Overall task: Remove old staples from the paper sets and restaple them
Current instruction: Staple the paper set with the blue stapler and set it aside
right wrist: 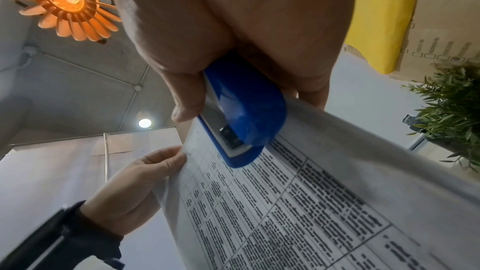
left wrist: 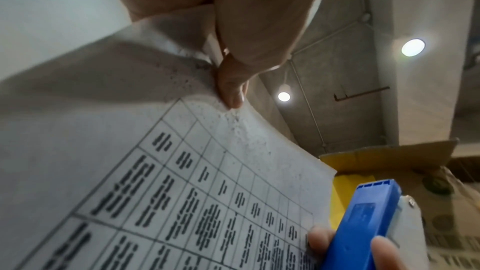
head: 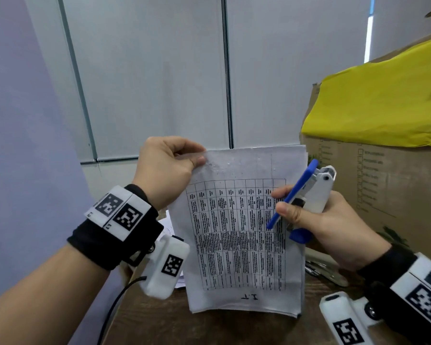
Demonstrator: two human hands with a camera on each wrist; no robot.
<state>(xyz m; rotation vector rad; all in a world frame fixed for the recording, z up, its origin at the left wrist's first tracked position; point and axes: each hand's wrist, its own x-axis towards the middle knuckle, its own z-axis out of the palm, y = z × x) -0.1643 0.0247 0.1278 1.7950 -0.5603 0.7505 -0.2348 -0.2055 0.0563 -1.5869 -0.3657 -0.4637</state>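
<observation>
Head view: left hand (head: 164, 168) pinches the pockmarked paper set (head: 244, 232) at eleven o'clock; right hand (head: 334, 225) grips the blue stapler (head: 306, 195).

The table text on the paper set (head: 237, 227) is too small to read. Behind the left hand (head: 164, 170), other sheets (head: 168, 229) are mostly hidden. The right hand (head: 326, 220) covers the stapler (head: 306, 195) middle.

Cardboard box (head: 373, 185) with yellow sheet (head: 383, 100) on top, orange ceiling lamp (right wrist: 64, 1), green plant (right wrist: 451, 108)
</observation>
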